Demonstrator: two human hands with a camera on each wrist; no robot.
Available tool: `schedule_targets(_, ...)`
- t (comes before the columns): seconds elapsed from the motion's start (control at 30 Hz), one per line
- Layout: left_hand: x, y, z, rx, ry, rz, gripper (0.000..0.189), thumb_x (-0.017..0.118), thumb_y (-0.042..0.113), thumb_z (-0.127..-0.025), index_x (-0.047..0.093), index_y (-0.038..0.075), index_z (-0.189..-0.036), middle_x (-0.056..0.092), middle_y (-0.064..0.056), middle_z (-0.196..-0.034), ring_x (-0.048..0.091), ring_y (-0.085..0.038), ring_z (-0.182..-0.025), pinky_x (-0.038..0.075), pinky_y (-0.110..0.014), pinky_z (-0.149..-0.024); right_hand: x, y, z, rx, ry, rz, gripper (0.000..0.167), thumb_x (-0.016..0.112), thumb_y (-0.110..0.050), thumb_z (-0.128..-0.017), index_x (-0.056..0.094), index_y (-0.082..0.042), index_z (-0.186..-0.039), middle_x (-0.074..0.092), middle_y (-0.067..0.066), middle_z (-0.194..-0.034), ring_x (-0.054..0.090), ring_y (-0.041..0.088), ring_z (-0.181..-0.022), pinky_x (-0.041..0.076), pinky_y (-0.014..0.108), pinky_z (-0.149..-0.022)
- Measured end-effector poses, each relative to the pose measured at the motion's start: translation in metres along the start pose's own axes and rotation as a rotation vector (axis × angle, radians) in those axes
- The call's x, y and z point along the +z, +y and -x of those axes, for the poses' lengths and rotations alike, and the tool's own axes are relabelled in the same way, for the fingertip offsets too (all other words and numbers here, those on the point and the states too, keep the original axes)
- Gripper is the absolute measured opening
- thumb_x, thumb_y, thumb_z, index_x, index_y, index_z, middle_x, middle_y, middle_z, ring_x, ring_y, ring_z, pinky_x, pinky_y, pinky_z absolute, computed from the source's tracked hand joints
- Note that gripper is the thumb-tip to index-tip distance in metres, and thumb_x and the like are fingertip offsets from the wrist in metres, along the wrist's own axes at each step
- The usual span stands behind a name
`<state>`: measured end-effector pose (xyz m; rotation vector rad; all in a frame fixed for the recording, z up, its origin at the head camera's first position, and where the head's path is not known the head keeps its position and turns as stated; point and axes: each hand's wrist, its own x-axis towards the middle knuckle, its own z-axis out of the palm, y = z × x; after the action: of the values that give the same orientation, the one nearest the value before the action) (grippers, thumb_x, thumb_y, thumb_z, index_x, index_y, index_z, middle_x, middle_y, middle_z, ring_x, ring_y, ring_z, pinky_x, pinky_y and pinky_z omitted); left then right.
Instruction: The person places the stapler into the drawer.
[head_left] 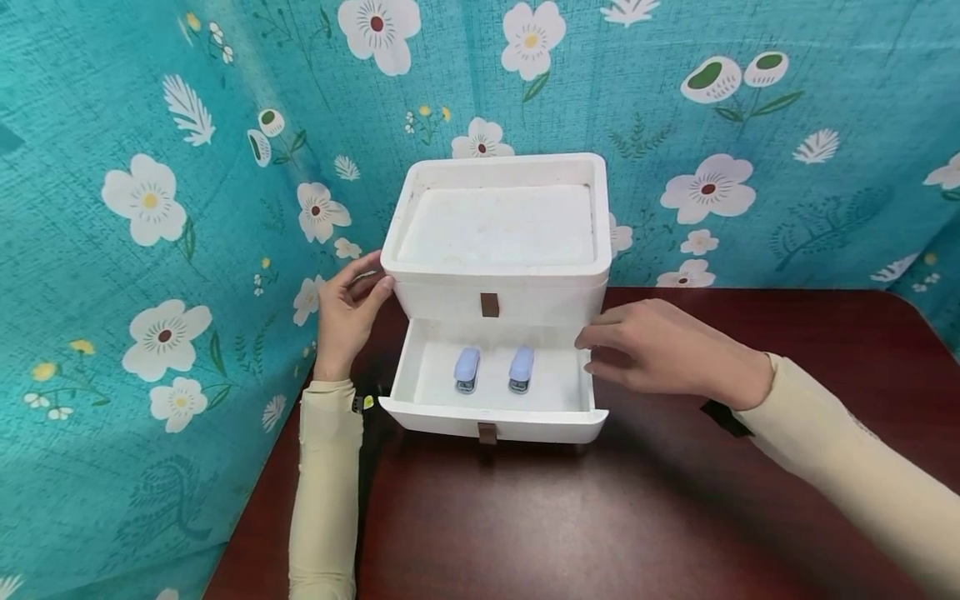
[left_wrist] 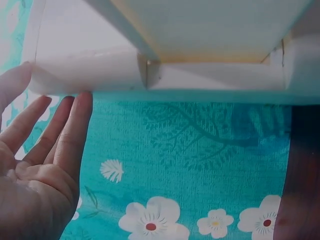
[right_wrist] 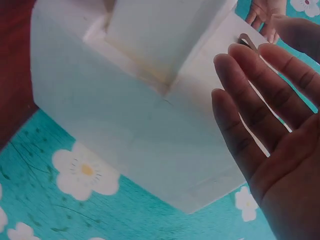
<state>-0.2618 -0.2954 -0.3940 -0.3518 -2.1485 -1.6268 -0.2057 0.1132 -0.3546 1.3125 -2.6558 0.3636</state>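
A white rectangular drawer box (head_left: 528, 298) stands between the left hand (head_left: 348, 317), outstretched and touching it, and the relaxed, empty right hand (head_left: 663, 348).

Room above open drawer (head_left: 540, 427) around two staplers (head_left: 467, 367) (head_left: 522, 367), rear seemingly beneath cabinet (head_left: 438, 297).

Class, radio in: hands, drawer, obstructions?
Left hand touches white cabinet; right hand by open drawer, holding nothing. Two staplers inside. Nothing visible blocking drawer front.

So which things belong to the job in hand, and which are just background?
Probably in the job:
box, left hand touching it
drawer, open, right hand beside it
two staplers in the drawer

Just around:
table, under the box
floral cloth, behind
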Motion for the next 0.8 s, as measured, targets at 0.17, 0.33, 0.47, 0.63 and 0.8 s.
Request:
schedule_targets(0.17, -0.014, 0.000, 0.002, -0.053, -0.079, -0.026, 0.042, 0.071, 0.011, -0.100, 0.064, 0.002, -0.140, 0.067, -0.024, -0.137, 0.074, -0.004, -0.108, 0.060, -0.019, -0.090, 0.008, 0.004, 0.008, 0.030, 0.021, -0.051, 0.028, 0.087, -0.024, -0.084, 0.080, -0.022, -0.110, 0.079, -0.009, -0.100, 0.067, 0.002, -0.081, 0.064, 0.029, -0.075)
schedule_targets(0.33, -0.027, 0.001, 0.003, -0.085, -0.203, -0.073, 0.040, 0.068, 0.010, -0.101, 0.063, -0.002, -0.139, 0.066, -0.029, -0.134, 0.072, 0.003, -0.101, 0.060, -0.015, -0.085, 0.015, 0.007, 0.014, 0.037, 0.051, -0.098, 0.025, 0.088, -0.025, -0.084, 0.080, -0.021, -0.108, 0.079, -0.009, -0.098, 0.067, 0.002, -0.078, 0.063, 0.027, -0.072)
schedule_targets(0.47, -0.036, 0.005, 0.005, -0.129, -0.303, -0.134, 0.042, 0.069, 0.013, -0.101, 0.063, 0.000, -0.140, 0.068, -0.026, -0.133, 0.073, 0.000, -0.104, 0.061, -0.018, -0.087, 0.021, 0.007, 0.019, 0.031, 0.053, -0.130, 0.026, 0.088, -0.025, -0.084, 0.080, -0.021, -0.108, 0.079, -0.010, -0.099, 0.069, 0.002, -0.079, 0.063, 0.026, -0.073)
schedule_targets(0.63, -0.052, 0.015, 0.012, -0.213, -0.500, -0.278, 0.039, 0.070, 0.021, -0.102, 0.066, 0.006, -0.137, 0.071, -0.017, -0.132, 0.074, -0.028, -0.115, 0.061, -0.025, -0.093, 0.028, 0.006, 0.025, 0.041, 0.056, -0.151, 0.025, 0.088, -0.024, -0.083, 0.080, -0.022, -0.107, 0.079, -0.012, -0.098, 0.067, -0.002, -0.078, 0.062, 0.024, -0.070)
schedule_targets(0.8, -0.060, 0.020, 0.024, -0.299, -0.666, -0.383, 0.041, 0.077, 0.029, -0.096, 0.068, 0.010, -0.132, 0.072, -0.014, -0.128, 0.073, -0.028, -0.112, 0.063, -0.042, -0.096, 0.034, 0.005, 0.032, 0.040, 0.066, -0.166, 0.021, 0.087, -0.027, -0.084, 0.079, -0.025, -0.103, 0.077, -0.015, -0.095, 0.063, -0.003, -0.076, 0.058, 0.021, -0.067)
